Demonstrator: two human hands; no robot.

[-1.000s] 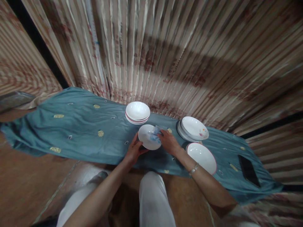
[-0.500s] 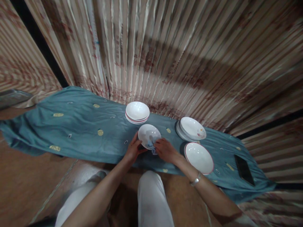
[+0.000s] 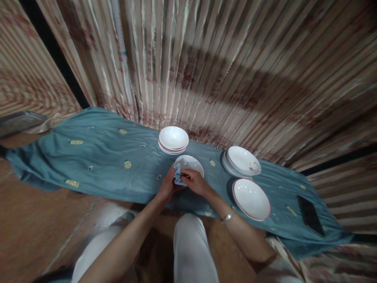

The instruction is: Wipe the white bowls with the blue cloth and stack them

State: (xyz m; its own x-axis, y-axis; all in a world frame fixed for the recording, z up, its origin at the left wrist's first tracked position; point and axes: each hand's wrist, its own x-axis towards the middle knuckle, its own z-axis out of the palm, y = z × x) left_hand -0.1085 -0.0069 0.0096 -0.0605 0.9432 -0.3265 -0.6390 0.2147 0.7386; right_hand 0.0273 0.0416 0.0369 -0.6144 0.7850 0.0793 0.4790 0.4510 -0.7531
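A white bowl (image 3: 192, 161) is tilted toward me above the near part of the cloth-covered table. My left hand (image 3: 167, 184) grips its left rim, fingers partly hidden under it. A crumpled light blue cloth (image 3: 178, 175) lies over the bowl's left edge, close to the left fingers. My right hand (image 3: 194, 181) is closed on this cloth and presses it against the rim, covering the lower part of the bowl. Just behind stands a stack of white bowls (image 3: 173, 138), some with red rims.
To the right sit a stack of white plates (image 3: 243, 160) with a flower print and red-rimmed white dishes (image 3: 252, 199). A black phone (image 3: 310, 215) lies near the right end of the green tablecloth (image 3: 106, 157). Pleated curtains (image 3: 194, 67) hang behind the table.
My right hand has carried the blue cloth leftward, from the bowl's lower right side to its left rim. The left hand still holds the bowl. The view has shifted slightly.
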